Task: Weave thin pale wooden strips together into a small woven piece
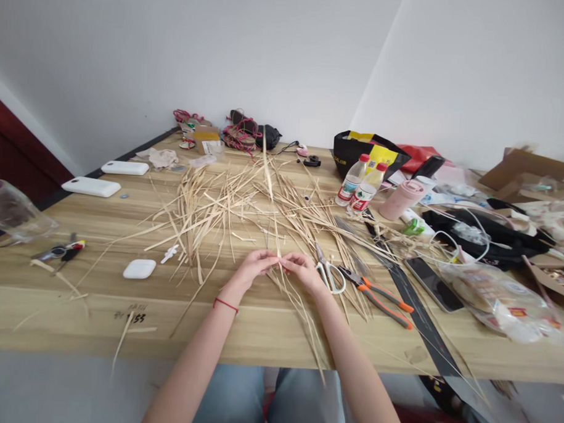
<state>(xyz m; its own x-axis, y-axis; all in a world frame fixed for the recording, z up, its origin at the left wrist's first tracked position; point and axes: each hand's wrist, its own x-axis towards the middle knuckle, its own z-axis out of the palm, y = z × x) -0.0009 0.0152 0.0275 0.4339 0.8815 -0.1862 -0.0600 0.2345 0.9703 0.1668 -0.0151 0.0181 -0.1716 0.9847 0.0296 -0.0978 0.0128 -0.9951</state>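
Observation:
Both of my hands meet over the front middle of the wooden table. My left hand (258, 264) pinches a bundle of thin straw strips (306, 320) between thumb and fingertips. Close beside it, my right hand (299, 271) pinches the same strips, the fingertips nearly touching. Loose ends trail down toward the table's front edge, and a long strip rises away from the fingers toward the back. A big heap of loose straw strips (203, 215) spreads behind the hands. White-handled scissors (330, 276) lie just right of my right hand, with orange-handled pliers (381, 298) beyond them.
Two bottles (353, 180), a pink cup (401, 200) and a black bag (367, 150) stand back right. A phone (434, 285) and plastic packaging (505, 299) lie right. At left are a white earphone case (139, 269), a small tool (61, 251) and a clear container (16, 211).

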